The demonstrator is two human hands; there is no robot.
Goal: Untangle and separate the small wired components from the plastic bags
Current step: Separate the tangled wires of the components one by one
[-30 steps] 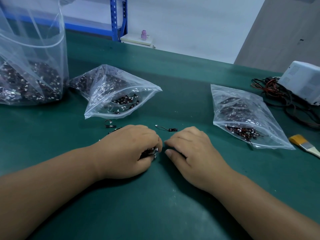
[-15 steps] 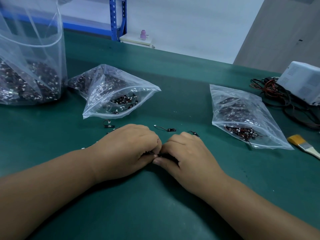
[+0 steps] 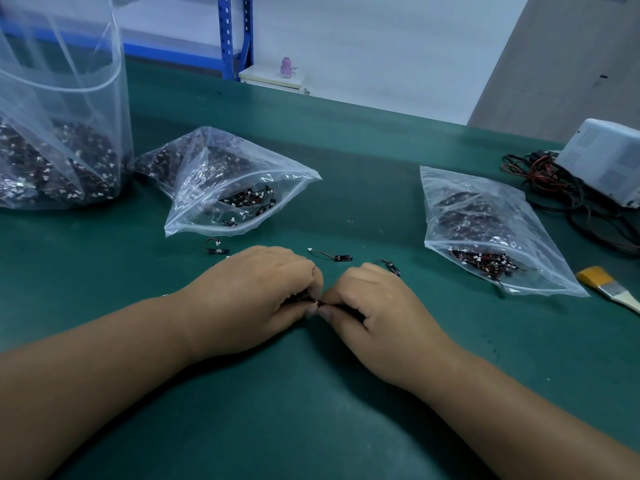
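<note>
Tangle of wired components point(image 3: 306, 299): held between both grips.
Left grip point(image 3: 258, 299): clenched round it.
Right grip point(image 3: 375, 308): pinching its end.

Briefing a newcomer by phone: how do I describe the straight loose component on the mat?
On the green mat, find where the left hand and right hand pinch a tangle. Just beyond that gap lies the component. Unlike the curled one to its left, its wire runs straight, white plug left, black board right.
</note>
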